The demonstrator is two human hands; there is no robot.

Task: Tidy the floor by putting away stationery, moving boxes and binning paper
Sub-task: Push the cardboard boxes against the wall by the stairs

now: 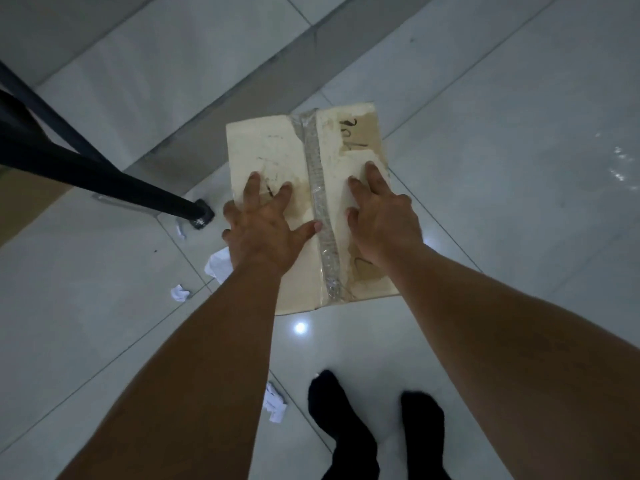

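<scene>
"Where was the cardboard box (266, 147)?"

"On the tiled floor (502, 202), flaps shut, with a strip of clear tape (313, 157) running down the top seam. It sat just ahead of the person's feet (346, 427) in black socks."

"And the hands?"

"Both lay on its top, one on each side of the tape. The left hand (263, 223) had its fingers spread and straight, pressing down near the box's left edge. The right hand (377, 216) rested flat too, fingers extended toward the right edge. Neither was curled round anything."

"Anything around it?"

"Scraps of crumpled paper (218, 265) lay on the tiles left of the box, one touching its side, and another near the feet. A black table leg (104, 178) stood further left."
</scene>
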